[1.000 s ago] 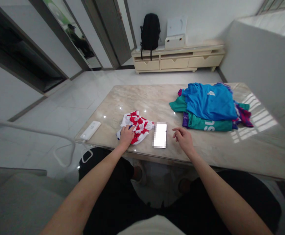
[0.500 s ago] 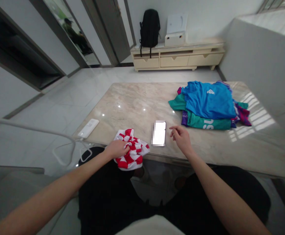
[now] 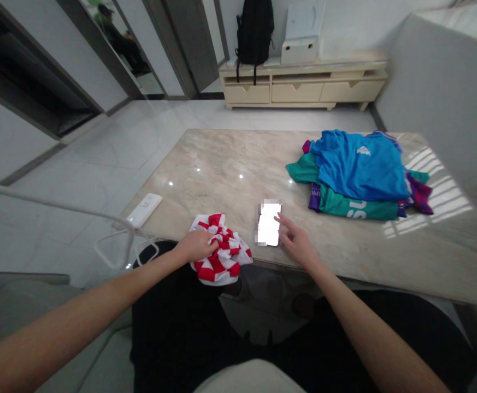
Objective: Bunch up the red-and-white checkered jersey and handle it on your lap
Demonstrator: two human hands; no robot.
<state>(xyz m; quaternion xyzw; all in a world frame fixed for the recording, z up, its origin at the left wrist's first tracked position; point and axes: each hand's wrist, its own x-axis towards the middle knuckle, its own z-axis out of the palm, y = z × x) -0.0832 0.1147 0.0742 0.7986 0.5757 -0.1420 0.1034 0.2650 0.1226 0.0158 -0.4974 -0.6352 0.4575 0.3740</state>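
The phone [image 3: 269,225] lies flat on the table [image 3: 222,153], its long axis running from the person's side toward the far side; which end is its top, I cannot tell. The right hand [image 3: 298,243] is just to its right, fingers loosely parted and holding nothing, a fingertip over the screen's right side; contact is unclear. The checked shirt [image 3: 225,255] is bunched, without a clear long axis, drooping over the table's near edge. The left hand [image 3: 195,245] grips it from the left, fingers closed on the fabric.
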